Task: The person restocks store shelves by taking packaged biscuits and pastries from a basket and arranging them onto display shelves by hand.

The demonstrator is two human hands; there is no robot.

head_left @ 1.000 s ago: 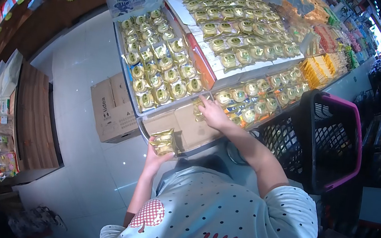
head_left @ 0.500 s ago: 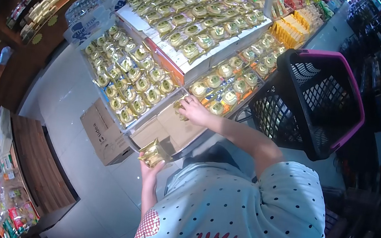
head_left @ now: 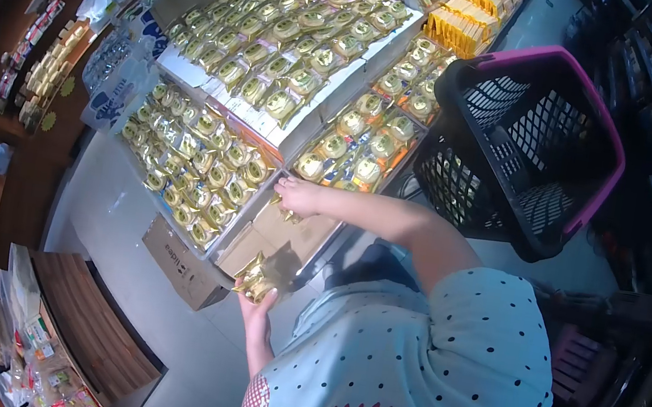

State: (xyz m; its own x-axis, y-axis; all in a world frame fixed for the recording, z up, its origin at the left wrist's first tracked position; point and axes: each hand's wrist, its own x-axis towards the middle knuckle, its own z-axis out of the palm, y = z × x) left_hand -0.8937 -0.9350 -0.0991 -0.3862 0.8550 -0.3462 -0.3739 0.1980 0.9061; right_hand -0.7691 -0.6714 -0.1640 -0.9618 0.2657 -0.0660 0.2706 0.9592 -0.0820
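right grip [head_left: 298, 198] partly hides the gold packet [head_left: 289, 216] beneath it.

I see gold-wrapped pkg [head_left: 252, 278] in L hand [head_left: 255, 309], tilted, crinkled, shiny; 1 or several, hard to tell fm here. 2nd gold pkt [head_left: 290, 217] under R hand [head_left: 301, 197], mostly covered, far end of cardboard-lined tray [head_left: 300, 237].

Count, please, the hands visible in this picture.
2: the left hand, holding gold packaging; the right hand, at a gold packet in the brown-bottomed compartment. No third shows.
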